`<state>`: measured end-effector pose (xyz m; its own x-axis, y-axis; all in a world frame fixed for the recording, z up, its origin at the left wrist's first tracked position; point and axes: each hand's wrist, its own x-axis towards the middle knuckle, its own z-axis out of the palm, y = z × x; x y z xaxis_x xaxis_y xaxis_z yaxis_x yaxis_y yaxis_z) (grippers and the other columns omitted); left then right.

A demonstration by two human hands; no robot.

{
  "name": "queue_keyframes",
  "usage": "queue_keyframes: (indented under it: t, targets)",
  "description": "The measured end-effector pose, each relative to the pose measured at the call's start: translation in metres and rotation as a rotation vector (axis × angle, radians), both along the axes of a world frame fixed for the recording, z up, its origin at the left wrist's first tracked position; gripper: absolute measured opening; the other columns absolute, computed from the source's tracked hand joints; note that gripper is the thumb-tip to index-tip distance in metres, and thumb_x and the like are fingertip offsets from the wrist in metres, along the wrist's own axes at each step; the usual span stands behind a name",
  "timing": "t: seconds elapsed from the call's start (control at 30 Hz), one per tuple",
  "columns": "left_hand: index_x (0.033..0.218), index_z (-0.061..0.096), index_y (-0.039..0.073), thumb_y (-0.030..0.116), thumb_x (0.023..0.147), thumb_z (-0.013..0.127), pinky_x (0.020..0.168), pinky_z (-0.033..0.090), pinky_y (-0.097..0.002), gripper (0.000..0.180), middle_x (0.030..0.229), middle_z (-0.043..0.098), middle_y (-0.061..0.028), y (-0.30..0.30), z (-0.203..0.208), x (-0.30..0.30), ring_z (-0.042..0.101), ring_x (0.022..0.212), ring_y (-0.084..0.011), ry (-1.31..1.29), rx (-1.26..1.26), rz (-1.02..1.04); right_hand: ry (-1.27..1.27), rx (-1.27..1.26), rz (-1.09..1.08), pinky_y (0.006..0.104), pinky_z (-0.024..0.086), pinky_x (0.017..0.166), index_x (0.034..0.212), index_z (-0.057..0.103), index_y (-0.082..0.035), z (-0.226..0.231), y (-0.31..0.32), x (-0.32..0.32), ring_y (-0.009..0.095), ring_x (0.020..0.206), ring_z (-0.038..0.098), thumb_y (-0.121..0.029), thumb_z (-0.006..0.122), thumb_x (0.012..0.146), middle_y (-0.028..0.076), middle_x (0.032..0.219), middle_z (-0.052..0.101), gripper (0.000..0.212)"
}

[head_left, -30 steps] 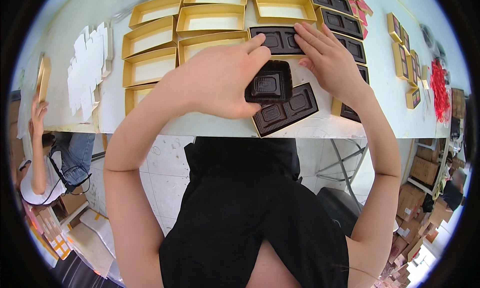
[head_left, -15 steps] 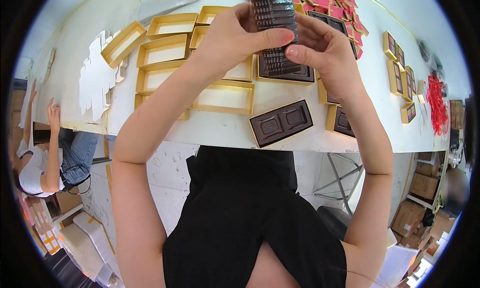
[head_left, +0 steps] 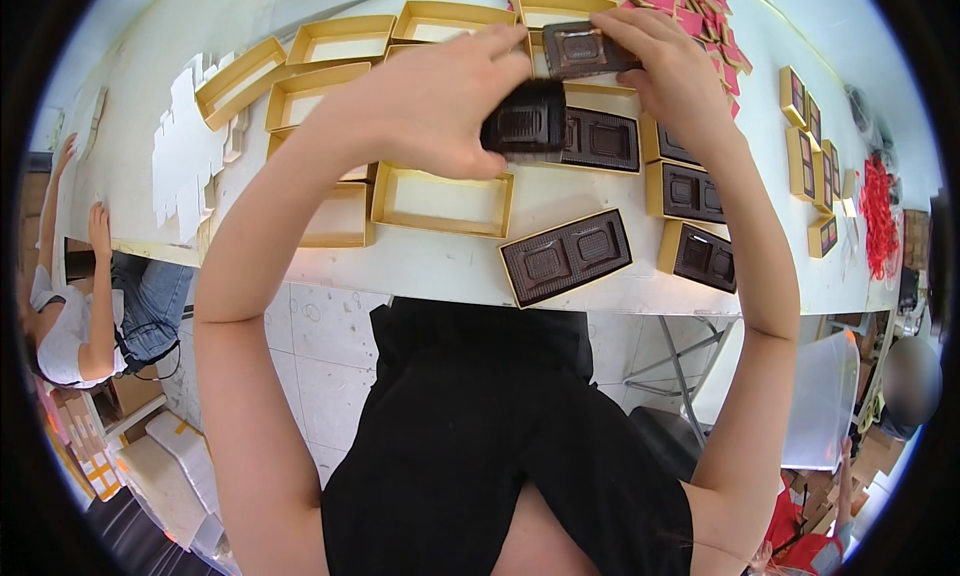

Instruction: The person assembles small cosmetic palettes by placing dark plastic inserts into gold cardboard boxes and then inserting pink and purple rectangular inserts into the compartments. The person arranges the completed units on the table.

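Note:
My left hand (head_left: pixel 445 101) grips a dark brown plastic insert tray (head_left: pixel 525 121), blurred by motion; whether it is one tray or a stack I cannot tell. Further right, my right hand (head_left: pixel 675 66) pinches another brown insert tray (head_left: pixel 582 48) by its right end, over the far gold boxes. Below the left hand's tray, a gold box with a tray in it (head_left: pixel 605 141) is partly covered. Nearer the table edge lies a tilted gold box with a two-cavity brown tray (head_left: pixel 566 256). An open gold box with a white inside (head_left: pixel 443 201) stands beside it.
Several gold boxes (head_left: pixel 340 38) stand in rows at left, beside white card pieces (head_left: pixel 185 156). Boxes with trays (head_left: pixel 700 256) are under my right forearm. Pink and gold pieces (head_left: pixel 690 6) pile at the back; red strands (head_left: pixel 878 216) lie far right. Another person's hand (head_left: pixel 100 228) rests at left.
My hands have moved apart, from jointly holding a stack of trays to each gripping tray material. The right hand's tray now lies flatter over the far boxes.

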<state>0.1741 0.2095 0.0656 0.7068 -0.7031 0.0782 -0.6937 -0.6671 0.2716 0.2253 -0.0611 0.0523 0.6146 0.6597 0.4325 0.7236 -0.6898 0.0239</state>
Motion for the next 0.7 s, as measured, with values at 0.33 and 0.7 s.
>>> queue_keyframes:
  t: [0.33, 0.7]
  targets:
    - [0.123, 0.048, -0.005, 0.025, 0.07, 0.075, 0.101, 0.047, -0.0442, 0.067, 0.153, 0.031, -0.0249, -0.014, 0.0, 0.006, 0.048, 0.127, -0.0405, 0.375, 0.055, 0.079, 0.365, 0.081, 0.012, 0.0396, 0.044, 0.107, 0.135, 0.057, -0.011, -0.031, 0.011, 0.008, 0.031, 0.129, 0.052, -0.002, 0.071, 0.082, 0.012, 0.139, 0.056, 0.056]
    - [0.121, 0.048, -0.008, 0.028, 0.071, 0.074, 0.11, 0.04, -0.0441, 0.067, 0.151, 0.034, -0.0305, -0.009, -0.022, 0.005, 0.033, 0.141, -0.0427, 0.103, 0.003, -0.006, 0.284, 0.081, 0.168, 0.0326, 0.058, 0.086, 0.11, 0.069, -0.003, -0.02, -0.029, 0.016, 0.027, 0.106, 0.067, 0.008, 0.064, 0.083, 0.007, 0.122, 0.068, 0.029]
